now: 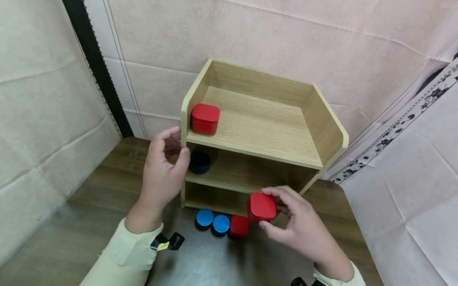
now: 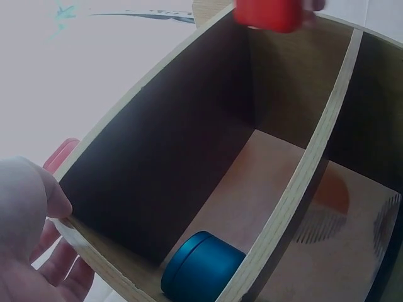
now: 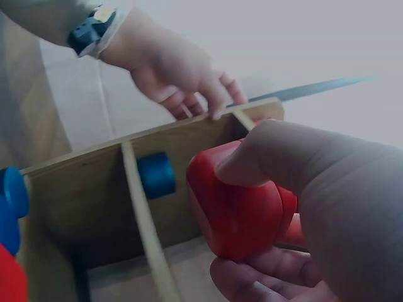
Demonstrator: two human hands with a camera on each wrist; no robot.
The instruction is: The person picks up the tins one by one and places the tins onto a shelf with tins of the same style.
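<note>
My right hand (image 1: pixel 295 216) pinches a red square tin with rounded corners (image 1: pixel 262 206) between thumb and fingers, held up in front of the small wooden shelf (image 1: pixel 247 153). In the right wrist view the thumb lies across the red tin (image 3: pixel 236 201), fingers underneath. At the shelf's left side my left hand (image 1: pixel 162 167) holds the side panel, thumb at its front edge and fingers along the outside. Another red tin (image 1: pixel 205 119) sits at the left of the top level. Below it, on the middle level, stands a round blue tin (image 2: pixel 201 267), dark in the head view.
Before the shelf, two round blue tins (image 1: pixel 204 219) and a red square tin (image 1: pixel 238 227) stand in a row on the dark table (image 1: pixel 200 262). Pale patterned cloth (image 1: pixel 250 35) hangs behind the shelf and along both sides.
</note>
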